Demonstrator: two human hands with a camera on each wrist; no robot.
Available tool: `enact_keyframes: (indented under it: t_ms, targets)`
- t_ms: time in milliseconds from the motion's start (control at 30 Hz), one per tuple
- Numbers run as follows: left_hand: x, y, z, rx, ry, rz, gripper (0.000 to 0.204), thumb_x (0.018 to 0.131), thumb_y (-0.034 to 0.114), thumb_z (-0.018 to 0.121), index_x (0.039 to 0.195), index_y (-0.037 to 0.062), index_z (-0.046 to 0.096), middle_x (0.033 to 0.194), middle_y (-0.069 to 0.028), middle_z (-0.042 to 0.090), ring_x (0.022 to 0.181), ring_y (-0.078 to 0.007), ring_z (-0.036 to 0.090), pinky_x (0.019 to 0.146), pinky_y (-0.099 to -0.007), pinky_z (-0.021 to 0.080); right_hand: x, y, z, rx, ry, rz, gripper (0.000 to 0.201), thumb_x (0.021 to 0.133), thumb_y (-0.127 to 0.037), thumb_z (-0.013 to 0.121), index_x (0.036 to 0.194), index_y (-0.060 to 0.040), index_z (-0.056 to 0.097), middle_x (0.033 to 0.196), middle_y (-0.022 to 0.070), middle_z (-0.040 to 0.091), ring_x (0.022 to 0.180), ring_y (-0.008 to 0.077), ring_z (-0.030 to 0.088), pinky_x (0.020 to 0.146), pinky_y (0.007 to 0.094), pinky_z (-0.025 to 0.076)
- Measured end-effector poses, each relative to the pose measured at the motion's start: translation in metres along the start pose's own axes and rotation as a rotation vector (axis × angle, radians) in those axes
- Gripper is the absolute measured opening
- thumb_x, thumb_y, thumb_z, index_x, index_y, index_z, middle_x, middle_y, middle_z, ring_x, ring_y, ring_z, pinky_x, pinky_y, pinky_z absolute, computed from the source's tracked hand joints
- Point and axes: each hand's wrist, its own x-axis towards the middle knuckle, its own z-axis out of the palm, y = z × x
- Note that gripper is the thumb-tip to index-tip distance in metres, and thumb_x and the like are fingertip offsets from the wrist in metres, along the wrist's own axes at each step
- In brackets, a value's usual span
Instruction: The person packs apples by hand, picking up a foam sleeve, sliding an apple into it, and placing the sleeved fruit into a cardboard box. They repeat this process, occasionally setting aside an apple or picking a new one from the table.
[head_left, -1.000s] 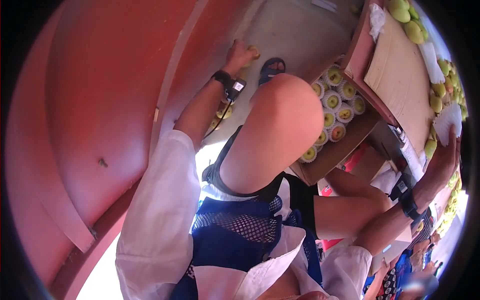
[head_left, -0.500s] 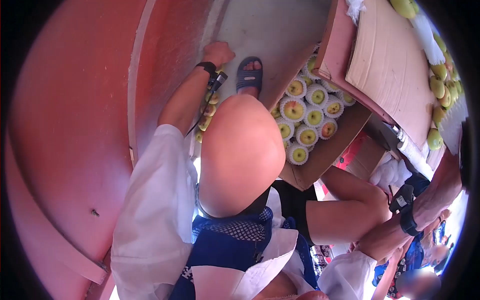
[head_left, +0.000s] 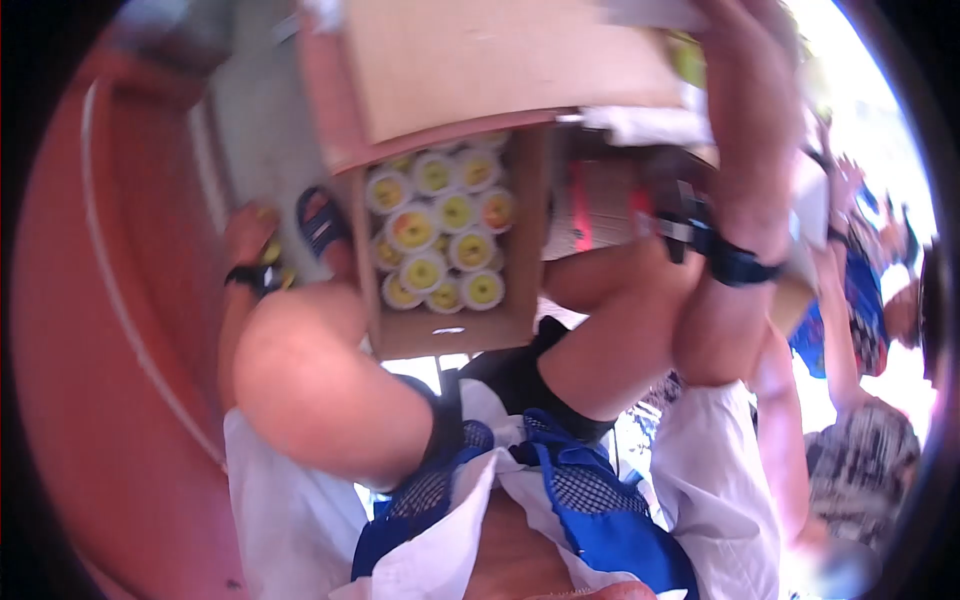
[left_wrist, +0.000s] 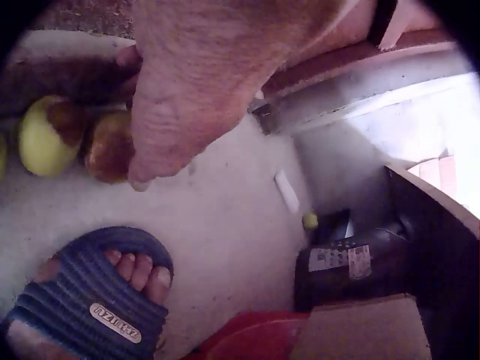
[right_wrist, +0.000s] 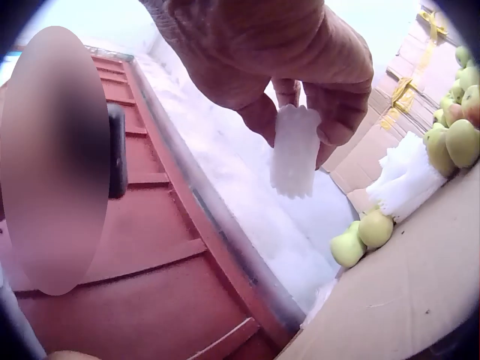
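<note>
My left hand is down by the floor beside my sandalled foot. Its thumb and fingers close round an apple with a large brown patch. Beside that apple lies a yellow-green apple, also with a brown spot. My right hand is raised, pinching a small white foam net sleeve between thumb and fingers. Near it are loose green apples along a cardboard sheet. In the head view, an open carton between my knees holds several apples in white foam nets.
A red wall stands close on my left. Cardboard covers a raised surface beyond the carton. More foam sleeves lie among the apples. My blue sandal is near the left hand. Another person's arm shows at the right.
The head view has swung right, bringing the carton to the middle. My right hand still holds the foam sleeve, now at the top of the view. The left hand stays low by the floor.
</note>
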Motion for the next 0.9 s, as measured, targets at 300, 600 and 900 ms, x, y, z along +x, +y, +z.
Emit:
enact_keyframes:
  t_ms: [300,600,900]
  targets:
    - [-0.019,0.006,-0.013,-0.171,0.053,-0.076,0.044,0.094,0.042,0.065,0.105,0.0003,0.070,0.095,-0.0205,0.073,0.091,-0.0341,0.069,0.079,-0.0455,0.054,-0.004,-0.040,0.012,-0.119,-0.117,-0.113,0.026,0.094,-0.017,0.065,0.108,0.0055,0.065,0.090,0.0138,0.070,0.086,0.0234,0.065,0.080,0.0361,0.053]
    - [-0.039,0.029,-0.145,-0.723,0.450,-0.015,0.037,0.099,0.037,0.061,0.104,0.0009,0.071,0.094,-0.0158,0.073,0.086,-0.0229,0.067,0.075,-0.0383,0.053,-0.006,-0.006,0.020,-0.157,0.088,-0.094,0.030,0.079,-0.023,0.073,0.101,-0.0027,0.073,0.087,0.0202,0.071,0.082,0.0344,0.069,0.077,0.0426,0.054]
    - [-0.142,0.220,-0.356,-0.886,0.529,0.296,0.034,0.103,0.037,0.058,0.101,0.0059,0.072,0.059,0.0077,0.039,0.050,-0.0024,0.031,0.046,-0.0227,0.024,0.004,0.023,-0.023,0.481,0.011,0.366,0.042,0.092,-0.024,0.070,0.124,0.0019,0.063,0.116,0.0093,0.068,0.106,0.0221,0.064,0.088,0.0349,0.050]
